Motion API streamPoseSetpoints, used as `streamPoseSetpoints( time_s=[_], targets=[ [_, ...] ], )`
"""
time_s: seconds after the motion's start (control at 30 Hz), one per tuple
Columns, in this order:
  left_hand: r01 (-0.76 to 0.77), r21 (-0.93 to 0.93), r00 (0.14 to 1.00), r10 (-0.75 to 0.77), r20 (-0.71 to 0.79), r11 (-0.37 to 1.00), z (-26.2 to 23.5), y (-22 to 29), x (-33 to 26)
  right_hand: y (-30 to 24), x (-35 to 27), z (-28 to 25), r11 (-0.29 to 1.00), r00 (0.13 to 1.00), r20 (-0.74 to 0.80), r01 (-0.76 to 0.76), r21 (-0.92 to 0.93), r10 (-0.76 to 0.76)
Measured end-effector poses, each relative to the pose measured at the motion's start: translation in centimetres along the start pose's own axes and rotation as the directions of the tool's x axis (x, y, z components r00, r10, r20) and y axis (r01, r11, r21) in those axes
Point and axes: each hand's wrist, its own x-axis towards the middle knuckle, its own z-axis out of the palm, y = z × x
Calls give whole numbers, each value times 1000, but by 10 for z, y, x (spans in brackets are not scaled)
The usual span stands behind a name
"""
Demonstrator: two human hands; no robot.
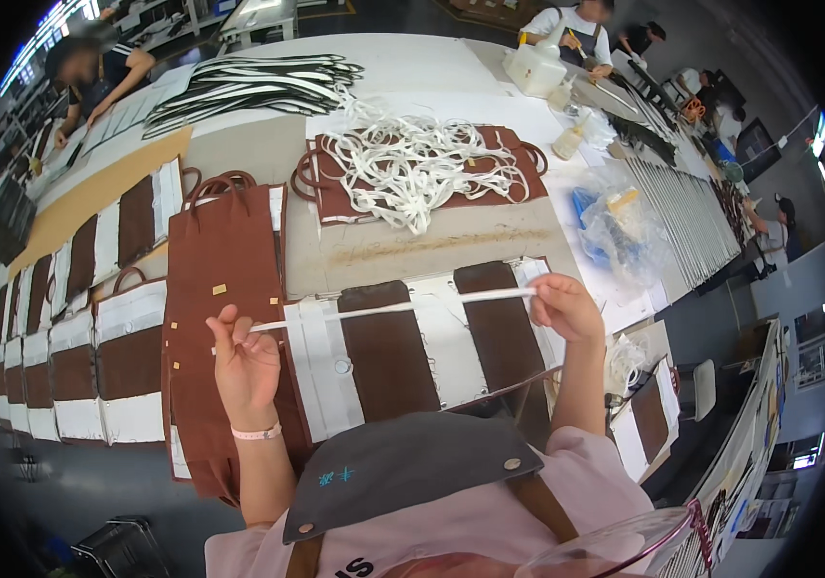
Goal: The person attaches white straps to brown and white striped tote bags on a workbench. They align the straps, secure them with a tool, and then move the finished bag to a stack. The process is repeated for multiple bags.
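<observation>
A narrow white strip (383, 310) is stretched between my two hands, over a brown-and-white bag panel (385, 352) on the table. At the strip's left end, my left hand (247, 361) pinches it between closed fingers. My right hand (563, 306) grips the other end, slightly higher in the view, its fingers curled in. Beside my left hand lies a long reddish-brown leather piece (210, 255) with handles and small tan patches. Farther back, a tangled heap of white strips (422, 164) rests on another brown handled bag piece (335, 207).
Brown-and-white panels (75, 366) lie in rows at left. Dark-and-white strips (248, 87) are bundled at the back. A clear plastic bag (619, 226), a white jug (535, 69) and rows of pale strips (687, 222) occupy the right. Other people (94, 72) work around the table.
</observation>
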Motion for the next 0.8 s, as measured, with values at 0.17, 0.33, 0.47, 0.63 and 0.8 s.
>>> streamPoseSetpoints(
  time_s=[0.17,0.33,0.47,0.63,0.8],
  targets=[
    [-118,256,978,157,-137,959,-18,-4,-11,35,24,18,806,990,-105,137,576,-93],
    [-21,298,944,117,-308,954,-28,-20,-30,39,13,29,791,954,-262,270,549,-144],
    [128,519,930,80,-359,845,-28,-41,-41,37,-5,7,892,900,-370,349,289,-232],
    [290,953,957,-11,-290,84,-22,-59,-40,64,-25,-72,946,751,-593,132,-295,-289],
    [362,932,923,-142,-356,12,-16,-86,-24,76,-32,-109,251,614,-390,-303,-919,-687]
  ],
)
